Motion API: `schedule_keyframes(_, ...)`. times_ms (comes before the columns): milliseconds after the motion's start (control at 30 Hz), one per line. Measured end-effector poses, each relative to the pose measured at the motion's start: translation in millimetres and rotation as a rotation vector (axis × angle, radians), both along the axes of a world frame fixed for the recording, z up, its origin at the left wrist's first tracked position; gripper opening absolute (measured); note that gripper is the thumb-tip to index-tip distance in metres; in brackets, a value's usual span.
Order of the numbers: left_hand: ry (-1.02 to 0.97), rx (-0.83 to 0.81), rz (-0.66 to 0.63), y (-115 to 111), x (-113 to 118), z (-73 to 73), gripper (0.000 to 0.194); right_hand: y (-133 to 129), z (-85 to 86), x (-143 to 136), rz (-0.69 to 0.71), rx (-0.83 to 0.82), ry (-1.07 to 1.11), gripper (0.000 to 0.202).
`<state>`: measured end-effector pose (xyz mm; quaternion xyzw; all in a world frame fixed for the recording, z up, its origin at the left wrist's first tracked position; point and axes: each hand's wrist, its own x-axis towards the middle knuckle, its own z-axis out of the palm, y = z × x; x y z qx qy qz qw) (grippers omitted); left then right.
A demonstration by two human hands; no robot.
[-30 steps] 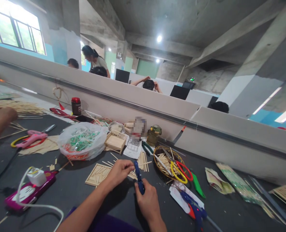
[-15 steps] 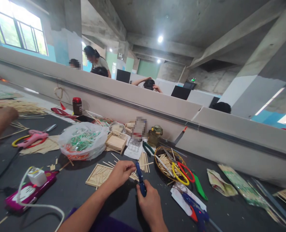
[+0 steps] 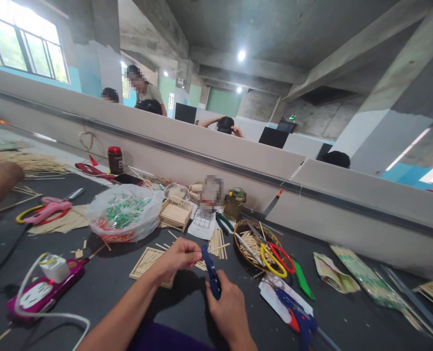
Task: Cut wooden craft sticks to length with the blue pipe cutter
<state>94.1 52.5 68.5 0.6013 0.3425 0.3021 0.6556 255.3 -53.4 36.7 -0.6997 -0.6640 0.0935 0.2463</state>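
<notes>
My right hand (image 3: 229, 302) is wrapped round a blue plier-like hand tool (image 3: 211, 275), which points up and away from me. Close to the tool's tip, my left hand (image 3: 180, 256) has its thumb and fingers pinched together; whatever lies between them is too small to make out. Partly behind my left forearm rests a shallow wooden stick frame (image 3: 143, 265) on the dark table. Thin wooden sticks (image 3: 218, 243) lie in a loose group just beyond both hands.
To the right stands a round basket (image 3: 236, 239) with sticks and scissors (image 3: 273, 261), and nearer me a blue glue gun (image 3: 297, 309). A plastic bag (image 3: 125, 214) and a purple power strip (image 3: 48, 287) are at left. Another person's hand (image 3: 4, 175) is at the far left.
My left hand has shifted slightly left and up. The blue tool in my right hand has moved a little left with it, and more of the stick frame shows.
</notes>
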Motion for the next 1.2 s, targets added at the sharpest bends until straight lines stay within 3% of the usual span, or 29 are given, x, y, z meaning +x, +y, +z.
schedule_keyframes(133, -0.007, -0.075, 0.002, -1.4, -1.1, 0.8, 0.046, 0.3, -1.6, -0.6, -0.005, -0.012, 0.0, 0.014)
schedule_keyframes(533, 0.036, -0.071, 0.02, 5.1, -0.5, -9.5, 0.047, 4.7, -5.4, -0.4, -0.013, -0.019, 0.052, 0.017)
schedule_keyframes(700, 0.135, 0.075, 0.119, 8.5, 8.7, -22.7, 0.043, 10.9, -8.5, 2.0, -0.026, -0.04, 0.119, 0.019)
schedule_keyframes(833, 0.239, 0.414, 0.211, 4.5, 13.4, -25.9, 0.028, 11.1, -8.4, 3.8, -0.069, -0.037, 0.153, 0.021)
schedule_keyframes(933, 0.318, 0.586, 0.186, -1.9, 13.8, -21.6, 0.029, 7.8, -7.5, 4.7, -0.064, -0.031, 0.172, 0.022)
schedule_keyframes(1033, 0.337, 0.614, 0.131, -4.5, 12.6, -17.4, 0.029, 4.9, -6.5, 4.9, -0.073, -0.033, 0.126, 0.021)
schedule_keyframes(1200, 0.257, 0.507, 0.035, 2.2, 9.4, -16.7, 0.031, 3.7, -5.3, 4.2, -0.063, -0.026, 0.081, 0.017)
